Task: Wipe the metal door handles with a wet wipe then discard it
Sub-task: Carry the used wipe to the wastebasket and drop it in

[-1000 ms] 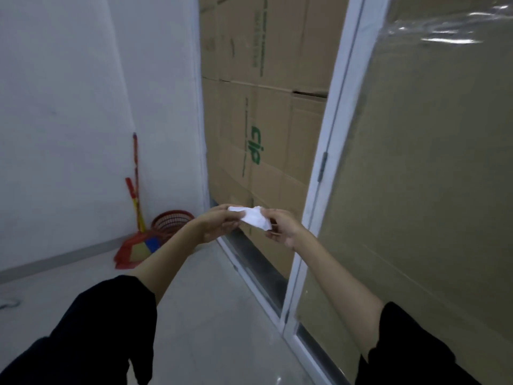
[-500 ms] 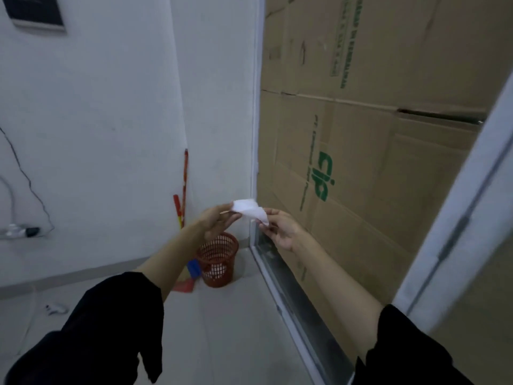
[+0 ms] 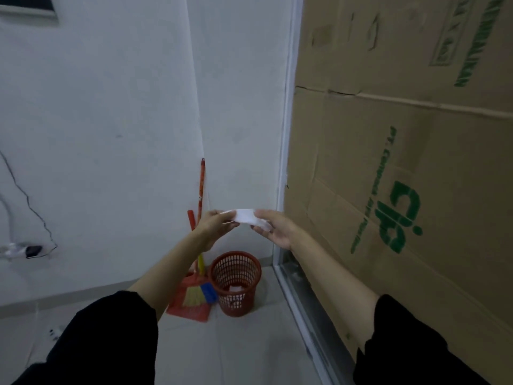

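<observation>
Hands, left and right, pinch our wet wipe stretched crosswise; red basket sits directly below, slightly left.

Both arms in black sleeves reach forward, and the left hand and right hand each pinch one end of a white wet wipe stretched between them at chest height. Below the hands, on the pale tiled floor, a red mesh waste basket stands in the corner with something white inside it, and just beside it on the left a red dustpan and a colourful broom lean against the white wall. Along the right side, flattened cardboard with green print sits behind a white-framed glass panel, and a thin black cable trails down the left wall.
</observation>
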